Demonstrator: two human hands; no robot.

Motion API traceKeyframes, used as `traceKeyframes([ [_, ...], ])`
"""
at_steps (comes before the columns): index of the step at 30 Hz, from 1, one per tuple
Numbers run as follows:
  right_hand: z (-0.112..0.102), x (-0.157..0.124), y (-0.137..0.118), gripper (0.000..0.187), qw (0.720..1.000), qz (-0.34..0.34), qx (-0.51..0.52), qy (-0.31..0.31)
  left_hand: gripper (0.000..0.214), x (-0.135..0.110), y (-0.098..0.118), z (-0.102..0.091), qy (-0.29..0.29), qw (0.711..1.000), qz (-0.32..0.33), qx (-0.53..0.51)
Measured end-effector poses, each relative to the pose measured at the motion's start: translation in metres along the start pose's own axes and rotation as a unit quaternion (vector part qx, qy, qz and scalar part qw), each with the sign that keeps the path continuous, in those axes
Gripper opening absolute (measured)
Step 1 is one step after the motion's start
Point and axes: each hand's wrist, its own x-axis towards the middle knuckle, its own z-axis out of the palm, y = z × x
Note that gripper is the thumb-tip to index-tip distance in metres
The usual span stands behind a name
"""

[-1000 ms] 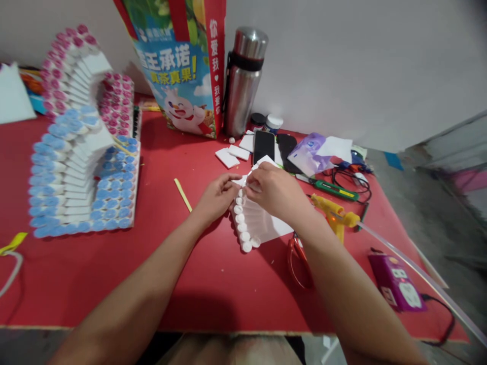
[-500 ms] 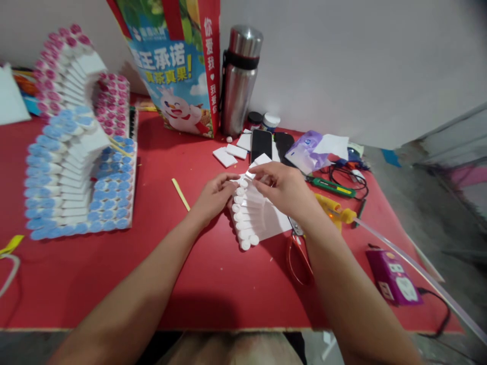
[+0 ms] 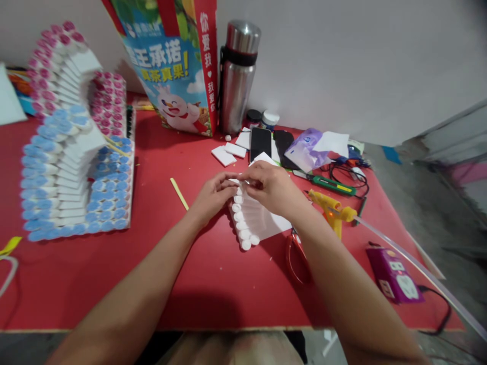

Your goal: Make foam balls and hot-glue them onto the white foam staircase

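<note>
A white fan-shaped paper piece (image 3: 253, 215), edged with small white rolls (image 3: 239, 216), lies on a flat white sheet (image 3: 276, 225) in the middle of the table. My left hand (image 3: 215, 196) is at its upper left edge, with thumb and fingers closed on the end near the top rolls. Over the top of the fan my right hand (image 3: 272, 187) pinches down beside the left fingertips; what is between its fingers is hidden. Scissors with red handles (image 3: 294, 258) lie under my right forearm. A yellow glue gun (image 3: 329, 205) with a long clear stick lies to the right.
Blue-and-white (image 3: 41, 187) and pink-and-white (image 3: 45, 76) rolled paper pieces stand at the left. Behind are a printed bag (image 3: 171, 76), a steel flask (image 3: 239, 76) and a phone (image 3: 261, 143). A green-handled tool (image 3: 335, 185) and a purple box (image 3: 395, 276) are at the right.
My right hand has moved a little left and down, its fingertips now meeting the left fingertips at the top of the fan. The left hand has barely moved.
</note>
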Motion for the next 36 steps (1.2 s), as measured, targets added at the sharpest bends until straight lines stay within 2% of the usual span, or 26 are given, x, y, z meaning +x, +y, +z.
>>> traceKeyframes([
  [10,0.001,0.008,-0.001,0.015,0.997,-0.027,-0.062,-0.031,0.041,-0.002,0.003,0.002,0.005,1.0,0.01,-0.002],
  [16,-0.007,0.003,-0.003,0.019,0.998,-0.026,-0.04,-0.032,0.026,0.001,0.0,0.001,0.014,0.999,0.009,0.027],
  [20,-0.013,-0.002,-0.002,0.028,0.999,-0.019,-0.022,-0.013,0.027,0.003,-0.001,0.002,0.027,0.999,0.005,0.027],
  [29,-0.002,-0.001,0.003,0.02,0.999,-0.047,-0.012,-0.011,0.024,0.001,-0.001,0.005,0.04,0.999,-0.001,0.017],
  [36,0.0,-0.001,0.001,0.018,0.998,-0.02,-0.043,-0.027,0.02,0.001,0.0,0.007,0.048,0.999,-0.003,0.016],
])
